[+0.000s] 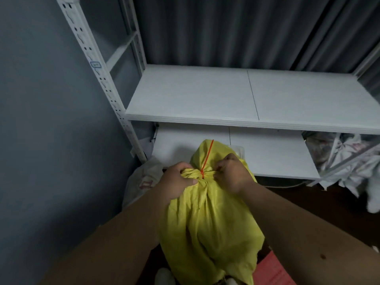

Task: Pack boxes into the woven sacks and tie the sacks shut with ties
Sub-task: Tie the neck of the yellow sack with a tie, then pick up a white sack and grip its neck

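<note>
Yellow woven sack (207, 219), standing before white shelving (205, 95): left hand (176, 179) and right hand (232, 173) are gripping its gathered neck beside orange zip tie (206, 159). Risk: tie staying loose, neck slipping open.

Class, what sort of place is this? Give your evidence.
Probably a storeroom or packing area: white metal shelving against a curtain, a yellow woven sack being closed with an orange tie, and other sacks bundled alongside.
</note>
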